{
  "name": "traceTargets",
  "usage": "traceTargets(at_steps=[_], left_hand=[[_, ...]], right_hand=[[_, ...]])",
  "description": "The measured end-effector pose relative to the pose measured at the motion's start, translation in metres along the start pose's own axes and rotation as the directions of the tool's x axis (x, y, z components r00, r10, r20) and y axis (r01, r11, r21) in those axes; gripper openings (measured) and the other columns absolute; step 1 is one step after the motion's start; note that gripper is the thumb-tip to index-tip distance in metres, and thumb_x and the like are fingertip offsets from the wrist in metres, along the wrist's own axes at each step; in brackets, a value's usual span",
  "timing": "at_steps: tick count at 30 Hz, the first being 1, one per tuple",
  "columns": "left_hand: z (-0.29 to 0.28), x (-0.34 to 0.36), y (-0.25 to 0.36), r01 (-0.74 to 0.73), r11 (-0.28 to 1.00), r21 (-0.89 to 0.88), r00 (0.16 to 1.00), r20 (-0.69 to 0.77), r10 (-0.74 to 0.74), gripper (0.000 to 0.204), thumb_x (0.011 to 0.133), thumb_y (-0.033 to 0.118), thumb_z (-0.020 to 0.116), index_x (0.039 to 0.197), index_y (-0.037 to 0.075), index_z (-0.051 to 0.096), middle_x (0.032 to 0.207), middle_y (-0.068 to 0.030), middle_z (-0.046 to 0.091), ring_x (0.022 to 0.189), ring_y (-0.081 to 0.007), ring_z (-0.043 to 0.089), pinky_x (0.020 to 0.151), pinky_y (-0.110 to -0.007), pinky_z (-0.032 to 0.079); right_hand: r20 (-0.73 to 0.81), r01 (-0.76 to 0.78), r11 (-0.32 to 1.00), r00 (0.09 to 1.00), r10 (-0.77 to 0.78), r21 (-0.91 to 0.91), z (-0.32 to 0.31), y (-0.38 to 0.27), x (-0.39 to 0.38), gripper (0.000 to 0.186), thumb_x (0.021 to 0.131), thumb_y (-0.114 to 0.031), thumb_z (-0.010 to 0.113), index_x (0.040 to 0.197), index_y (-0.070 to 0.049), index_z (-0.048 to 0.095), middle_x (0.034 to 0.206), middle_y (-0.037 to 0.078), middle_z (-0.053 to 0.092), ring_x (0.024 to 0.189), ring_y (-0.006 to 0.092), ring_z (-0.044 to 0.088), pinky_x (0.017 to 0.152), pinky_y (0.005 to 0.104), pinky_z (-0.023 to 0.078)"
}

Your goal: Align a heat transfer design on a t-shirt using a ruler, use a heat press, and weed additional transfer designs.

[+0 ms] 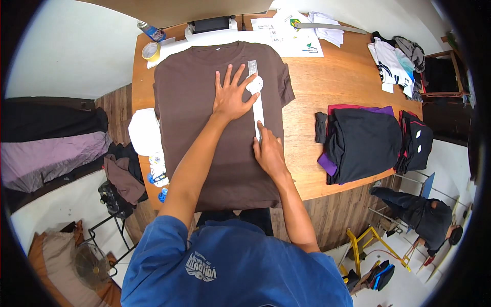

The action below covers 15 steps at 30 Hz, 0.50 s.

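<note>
A dark brown T-shirt (199, 148) lies flat on the wooden table, its collar toward the far edge. On the shirt's right half rests a white ruler (258, 117) with a round disc near its far end, lying roughly lengthwise. My left hand (232, 97) is spread flat on the chest of the shirt, its index finger and thumb reaching the ruler beside the disc. At the ruler's near end, my right hand (271, 156) holds it, index finger stretched along it and thumb at its left side.
Folded black and purple garments (363, 146) lie on the table's right. Printed sheets (289, 38), a metal ruler (327, 26), a tape roll (151, 51) and a spray can (152, 31) sit along the far edge. White cloth (144, 132) is at the left edge. Another person (427, 217) is at the lower right.
</note>
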<state>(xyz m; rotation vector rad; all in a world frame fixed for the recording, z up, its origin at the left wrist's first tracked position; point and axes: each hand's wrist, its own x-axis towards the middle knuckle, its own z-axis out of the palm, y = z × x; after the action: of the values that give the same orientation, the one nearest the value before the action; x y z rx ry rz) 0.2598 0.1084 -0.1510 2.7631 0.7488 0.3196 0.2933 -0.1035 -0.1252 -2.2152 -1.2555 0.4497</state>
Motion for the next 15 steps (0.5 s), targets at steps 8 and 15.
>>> traceTargets(at_steps=[8,15], left_hand=[[0.0021,-0.0002,-0.0017,-0.005,1.000,-0.003,1.000,-0.003,0.005,0.063,0.095,0.058,0.056,0.153,0.037,0.046,0.168,-0.0074,0.027,0.156,-0.0393,0.015,0.123,-0.065,0.005],[0.0014,-0.0004,-0.0016,-0.004,1.000,-0.003,1.000,-0.003,0.004,0.063,0.095,0.058,0.056,0.153,0.036,0.046,0.168,-0.0078,0.027,0.156,-0.0397,0.014,0.122,-0.066,0.005]], right_hand=[[-0.002,-0.010,1.000,1.000,0.010,0.026,-0.0013,-0.0015,-0.0002,0.050,0.096,-0.010,0.061,0.143,-0.001,0.048,0.099,0.019,0.063,0.091,0.0388,0.062,0.077,0.0470,0.044],[-0.005,0.006,1.000,1.000,-0.006,0.008,0.0000,-0.0005,0.0000,0.051,0.097,-0.012,0.061,0.145,0.000,0.048,0.095,0.017,0.062,0.087,0.0344,0.063,0.078,0.0449,0.043]])
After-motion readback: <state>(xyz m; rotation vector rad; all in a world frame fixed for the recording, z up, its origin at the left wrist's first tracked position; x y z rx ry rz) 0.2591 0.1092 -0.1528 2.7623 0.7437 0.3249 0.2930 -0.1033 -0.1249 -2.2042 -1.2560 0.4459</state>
